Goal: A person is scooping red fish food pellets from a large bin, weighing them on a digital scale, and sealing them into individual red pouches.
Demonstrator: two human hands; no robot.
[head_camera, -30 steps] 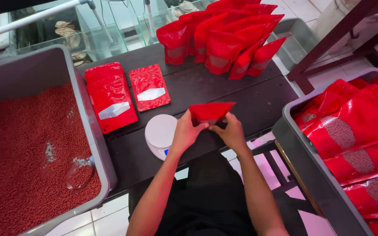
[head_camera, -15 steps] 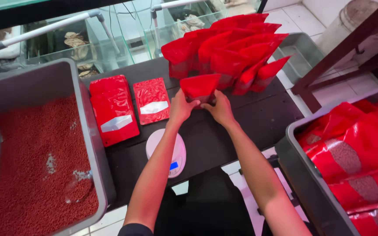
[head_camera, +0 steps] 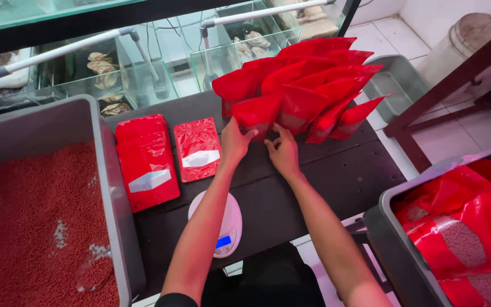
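My left hand [head_camera: 235, 142] grips the lower edge of a red stand-up pouch [head_camera: 256, 112] that stands upright on the dark table [head_camera: 325, 176]. This pouch is at the front left of a cluster of upright red pouches [head_camera: 313, 79]. My right hand [head_camera: 284, 152] rests on the table just below the pouch, fingers touching its base. A white round scale [head_camera: 228, 224] with a blue display sits near the front edge, partly under my left forearm.
A grey bin of red pellets [head_camera: 35, 227] stands left. Two flat stacks of red pouches [head_camera: 146, 159] [head_camera: 199, 149] lie beside it. A grey bin of filled red pouches [head_camera: 461, 227] stands at the right. Glass tanks [head_camera: 143, 68] line the back; a dark wooden frame [head_camera: 461, 79] stands far right.
Both hands carried the red pouch from above the scale to the back of the table and stood it at the cluster of pouches. The camera view shifted forward.
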